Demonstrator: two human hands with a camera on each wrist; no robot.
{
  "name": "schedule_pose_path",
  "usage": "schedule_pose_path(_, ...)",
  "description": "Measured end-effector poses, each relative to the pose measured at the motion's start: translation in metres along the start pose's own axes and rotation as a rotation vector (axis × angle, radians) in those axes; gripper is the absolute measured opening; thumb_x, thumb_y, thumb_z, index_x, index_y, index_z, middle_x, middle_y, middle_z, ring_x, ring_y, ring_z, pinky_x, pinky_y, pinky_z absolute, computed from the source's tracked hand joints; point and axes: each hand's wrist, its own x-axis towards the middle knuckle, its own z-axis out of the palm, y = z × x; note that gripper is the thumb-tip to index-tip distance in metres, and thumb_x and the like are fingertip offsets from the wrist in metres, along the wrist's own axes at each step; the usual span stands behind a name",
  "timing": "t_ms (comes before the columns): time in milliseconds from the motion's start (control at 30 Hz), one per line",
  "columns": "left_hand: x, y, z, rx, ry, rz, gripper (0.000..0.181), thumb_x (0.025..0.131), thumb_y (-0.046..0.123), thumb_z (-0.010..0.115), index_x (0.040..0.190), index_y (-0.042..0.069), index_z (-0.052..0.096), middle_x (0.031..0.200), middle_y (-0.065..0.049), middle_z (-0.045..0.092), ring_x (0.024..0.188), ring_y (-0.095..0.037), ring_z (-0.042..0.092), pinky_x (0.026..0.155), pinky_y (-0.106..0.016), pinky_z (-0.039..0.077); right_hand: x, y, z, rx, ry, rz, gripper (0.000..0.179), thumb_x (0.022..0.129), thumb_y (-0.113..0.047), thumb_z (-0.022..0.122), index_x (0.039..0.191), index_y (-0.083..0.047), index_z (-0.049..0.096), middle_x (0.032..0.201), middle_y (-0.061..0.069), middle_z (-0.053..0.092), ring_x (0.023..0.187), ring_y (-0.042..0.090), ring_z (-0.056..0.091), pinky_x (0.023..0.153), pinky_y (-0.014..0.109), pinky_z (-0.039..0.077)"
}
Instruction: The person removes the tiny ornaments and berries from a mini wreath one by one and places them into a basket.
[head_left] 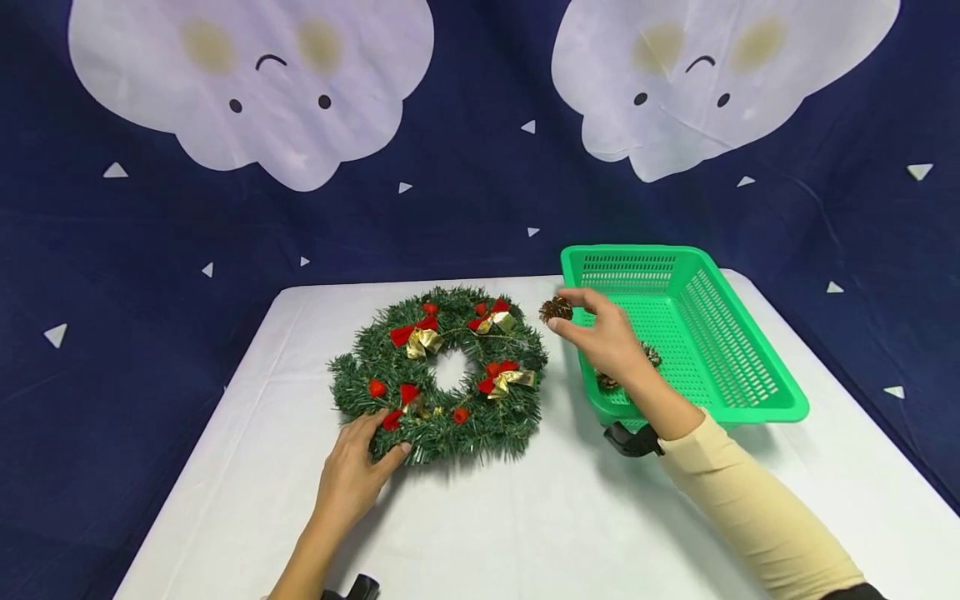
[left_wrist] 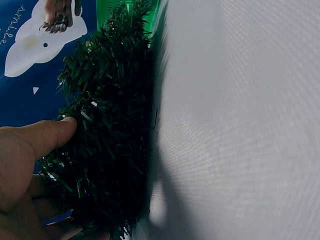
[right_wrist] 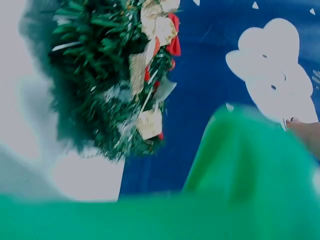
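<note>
A green tinsel wreath with red and gold bows and small red berries lies on the white table. At its near left edge my left hand grips the greenery, fingers by a red bow and thumb against the outer side. To the right of the wreath, my right hand pinches a brown pine cone between thumb and fingers, held in the air by the basket's left rim. In the right wrist view that hand shows only at the right edge, with the green basket blurred in front.
A green plastic basket with slotted walls stands at the right of the table. Inside, near its front left corner and partly behind my right forearm, lie pine cones. A dark blue cloth with white clouds hangs behind.
</note>
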Motion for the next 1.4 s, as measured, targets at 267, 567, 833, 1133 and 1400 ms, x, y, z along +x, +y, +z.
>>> schedule_pose_path(267, 0.0, 0.0, -0.001, 0.006, 0.007, 0.001, 0.063, 0.086, 0.035, 0.067, 0.139, 0.009, 0.046, 0.144, -0.025, 0.042, 0.134, -0.042, 0.037, 0.102, -0.064, 0.035, -0.011, 0.02, -0.016, -0.004, 0.037, -0.011, 0.058, 0.086, -0.042, 0.066, 0.135, -0.014, 0.05, 0.137, 0.014, 0.052, 0.13, 0.032, 0.043, 0.099, 0.054, 0.042)
schedule_pose_path(567, 0.001, 0.0, 0.0, 0.003, -0.003, 0.001, 0.064, 0.086, 0.036, 0.067, 0.139, 0.009, 0.046, 0.144, -0.025, 0.041, 0.134, -0.042, 0.037, 0.103, -0.065, 0.034, -0.023, 0.042, -0.032, -0.017, 0.075, -0.011, 0.055, 0.088, -0.039, 0.064, 0.134, -0.012, 0.051, 0.134, 0.015, 0.053, 0.124, 0.032, 0.049, 0.088, 0.047, 0.049)
schedule_pose_path(833, -0.001, 0.001, -0.001, 0.002, 0.001, 0.005, 0.064, 0.086, 0.036, 0.067, 0.14, 0.008, 0.045, 0.144, -0.025, 0.041, 0.134, -0.043, 0.037, 0.102, -0.065, 0.035, -0.031, 0.053, -0.045, -0.075, 0.085, 0.015, 0.055, 0.088, -0.04, 0.064, 0.134, -0.012, 0.051, 0.132, 0.017, 0.055, 0.121, 0.036, 0.05, 0.087, 0.048, 0.047)
schedule_pose_path(1133, -0.001, 0.001, 0.001, -0.002, 0.007, 0.003, 0.064, 0.085, 0.035, 0.068, 0.139, 0.008, 0.046, 0.143, -0.025, 0.042, 0.133, -0.042, 0.038, 0.102, -0.065, 0.035, -0.037, 0.065, -0.06, -0.136, 0.011, 0.046, 0.059, 0.089, -0.043, 0.062, 0.136, -0.009, 0.048, 0.137, 0.019, 0.052, 0.127, 0.043, 0.043, 0.098, 0.058, 0.039)
schedule_pose_path(1400, 0.0, 0.001, 0.001, 0.0, 0.005, -0.002, 0.064, 0.085, 0.035, 0.068, 0.139, 0.009, 0.047, 0.143, -0.025, 0.042, 0.133, -0.042, 0.038, 0.102, -0.064, 0.035, -0.04, 0.076, -0.071, -0.196, -0.028, 0.088, 0.062, 0.089, -0.047, 0.061, 0.136, -0.009, 0.048, 0.137, 0.019, 0.051, 0.129, 0.045, 0.04, 0.098, 0.06, 0.038)
